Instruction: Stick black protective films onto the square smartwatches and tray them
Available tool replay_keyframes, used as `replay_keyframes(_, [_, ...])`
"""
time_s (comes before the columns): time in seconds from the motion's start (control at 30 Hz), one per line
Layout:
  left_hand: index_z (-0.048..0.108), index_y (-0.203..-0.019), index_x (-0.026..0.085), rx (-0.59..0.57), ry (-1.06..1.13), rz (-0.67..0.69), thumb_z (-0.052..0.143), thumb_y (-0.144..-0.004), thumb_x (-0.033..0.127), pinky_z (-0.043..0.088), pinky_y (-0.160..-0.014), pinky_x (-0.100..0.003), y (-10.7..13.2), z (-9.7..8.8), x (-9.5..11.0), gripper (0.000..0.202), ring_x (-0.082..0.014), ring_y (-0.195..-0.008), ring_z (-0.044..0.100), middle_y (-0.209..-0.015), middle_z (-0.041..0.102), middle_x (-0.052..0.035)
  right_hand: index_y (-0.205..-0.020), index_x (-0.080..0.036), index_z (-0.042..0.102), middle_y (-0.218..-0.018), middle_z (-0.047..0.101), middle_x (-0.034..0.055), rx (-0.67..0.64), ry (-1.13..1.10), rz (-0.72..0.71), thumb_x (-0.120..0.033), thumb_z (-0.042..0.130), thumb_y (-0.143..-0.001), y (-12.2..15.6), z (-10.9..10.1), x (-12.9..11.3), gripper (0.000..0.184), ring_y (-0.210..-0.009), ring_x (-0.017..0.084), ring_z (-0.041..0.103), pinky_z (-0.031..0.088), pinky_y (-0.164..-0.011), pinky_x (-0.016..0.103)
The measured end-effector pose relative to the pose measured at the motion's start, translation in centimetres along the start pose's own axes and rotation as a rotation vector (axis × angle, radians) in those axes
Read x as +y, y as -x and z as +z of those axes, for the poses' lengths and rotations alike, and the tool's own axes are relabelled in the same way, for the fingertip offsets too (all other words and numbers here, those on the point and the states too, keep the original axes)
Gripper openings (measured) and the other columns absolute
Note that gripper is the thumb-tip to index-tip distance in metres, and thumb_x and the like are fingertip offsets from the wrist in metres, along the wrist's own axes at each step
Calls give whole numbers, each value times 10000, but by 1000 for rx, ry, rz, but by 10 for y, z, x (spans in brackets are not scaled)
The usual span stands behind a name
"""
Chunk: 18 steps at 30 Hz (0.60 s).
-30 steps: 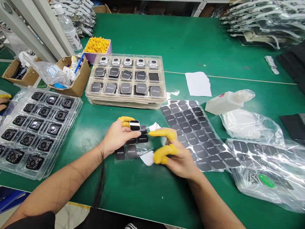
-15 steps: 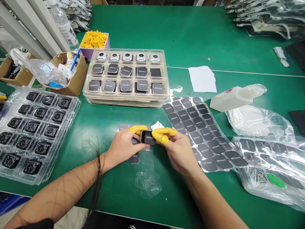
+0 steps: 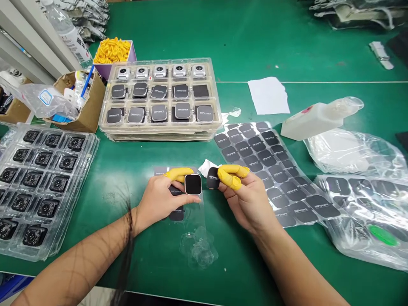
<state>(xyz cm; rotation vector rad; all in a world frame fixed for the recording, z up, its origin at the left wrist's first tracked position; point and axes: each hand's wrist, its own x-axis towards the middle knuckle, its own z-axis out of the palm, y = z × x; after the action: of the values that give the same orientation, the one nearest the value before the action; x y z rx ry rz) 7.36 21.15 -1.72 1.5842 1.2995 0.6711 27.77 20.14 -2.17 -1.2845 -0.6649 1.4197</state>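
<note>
My left hand (image 3: 159,199), with yellow finger cots, grips a small square watch body (image 3: 193,184), its dark screen facing up. My right hand (image 3: 245,197), also in yellow cots, pinches a dark rounded sticker film (image 3: 212,178) just right of the watch, a small gap between them. Under my hands lies a clear strip (image 3: 178,204) carrying dark printed stickers. Peeled clear films (image 3: 199,250) lie crumpled nearer to me.
A beige tray stack (image 3: 159,131) of watch bodies sits behind my hands. Clear trays (image 3: 44,178) of watch backs lie left. Sticker sheets (image 3: 264,165) and plastic bags (image 3: 366,199) lie right, with a white bottle (image 3: 314,121), a paper (image 3: 267,95), a cardboard box (image 3: 84,112) and a box of yellow cots (image 3: 113,51).
The sticker film was pressed against the watch screen half a second ago; now my right hand has pulled it off to the right. The view has tilted down slightly.
</note>
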Motion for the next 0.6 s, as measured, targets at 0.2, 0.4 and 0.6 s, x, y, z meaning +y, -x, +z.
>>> replay_keyframes(0.2, [735, -1077, 219, -10, 128, -65, 919, -628, 404, 576, -711, -277, 0, 0, 5, 520, -180, -700, 735, -746, 771, 10, -853, -272, 689, -809, 617, -10, -84, -25, -7, -508, 869, -702, -2, -12, -5, 333, -665, 136, 584, 551, -629, 309])
replay_keyframes(0.4, [719, -1119, 263, -15, 109, -75, 903, -658, 391, 569, -729, -242, 1, 0, 3, 513, -145, -730, 731, -769, 766, 40, -840, -278, 696, -763, 586, -19, -166, 42, 9, -461, 855, -740, 0, -11, -8, 263, -595, 111, 532, 463, -527, 251])
replay_keyframes(0.6, [735, -1049, 255, -19, 19, -39, 890, -672, 330, 564, -730, -248, 1, 1, 1, 415, -144, -719, 736, -757, 772, 53, -800, -246, 745, -817, 686, 20, -144, 186, 5, -430, 888, -692, 5, 3, -4, 257, -767, 161, 642, 559, -732, 295])
